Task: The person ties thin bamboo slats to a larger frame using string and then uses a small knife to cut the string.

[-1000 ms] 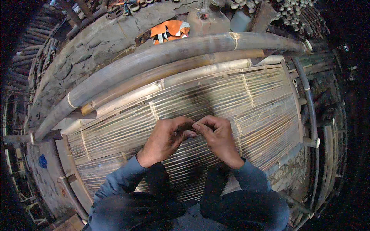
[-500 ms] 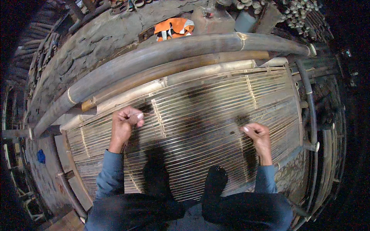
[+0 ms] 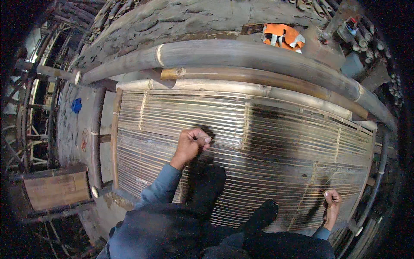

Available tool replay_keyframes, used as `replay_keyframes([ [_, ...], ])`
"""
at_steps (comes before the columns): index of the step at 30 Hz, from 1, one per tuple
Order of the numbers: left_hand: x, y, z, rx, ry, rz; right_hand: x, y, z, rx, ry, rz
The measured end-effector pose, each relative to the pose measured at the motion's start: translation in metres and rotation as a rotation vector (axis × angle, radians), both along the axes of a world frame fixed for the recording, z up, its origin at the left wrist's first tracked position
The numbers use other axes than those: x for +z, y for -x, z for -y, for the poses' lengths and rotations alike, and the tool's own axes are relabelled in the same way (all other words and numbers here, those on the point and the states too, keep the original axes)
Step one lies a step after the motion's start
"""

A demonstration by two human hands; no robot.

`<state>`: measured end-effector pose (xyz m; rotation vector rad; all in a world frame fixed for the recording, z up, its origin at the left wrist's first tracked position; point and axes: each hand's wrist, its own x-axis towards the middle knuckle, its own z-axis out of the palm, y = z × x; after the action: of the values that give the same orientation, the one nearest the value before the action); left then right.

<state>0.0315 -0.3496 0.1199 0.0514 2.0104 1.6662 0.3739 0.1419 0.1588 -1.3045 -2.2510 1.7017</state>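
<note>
Over the bamboo rack [image 3: 263, 183], left hand [image 3: 192, 146] pinches left of centre, right hand [image 3: 332, 203] pinches near right end; contents unclear

I have my left hand [image 3: 192, 144] pinched closed over the slatted bamboo panel [image 3: 246, 123], my right hand [image 3: 332, 203] likewise, well apart, a thick bamboo pole [image 3: 241, 54] lying beyond.

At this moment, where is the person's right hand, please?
In the head view, the right hand is at the lower right, over the slatted panel near its right end, apart from the left hand.
</note>
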Motion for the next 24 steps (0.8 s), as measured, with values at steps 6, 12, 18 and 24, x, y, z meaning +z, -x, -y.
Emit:
replay_keyframes([
  [6, -0.015, -0.006, 0.018, -0.002, 0.055, 0.035, 0.014, 0.024, 0.003, -0.221, 0.271, -0.294],
  [12, -0.023, 0.017, 0.02, 0.001, 0.058, -0.137, 0.048, 0.003, -0.019, -0.046, -0.213, 0.071],
  [18, -0.005, 0.058, 0.008, -0.033, 0.161, -0.142, 0.042, -0.041, -0.04, -0.179, -0.023, -0.023],
  [24, -0.005, 0.065, -0.008, -0.08, 0.114, -0.209, 0.034, -0.037, -0.015, -0.37, 0.481, -0.798],
])
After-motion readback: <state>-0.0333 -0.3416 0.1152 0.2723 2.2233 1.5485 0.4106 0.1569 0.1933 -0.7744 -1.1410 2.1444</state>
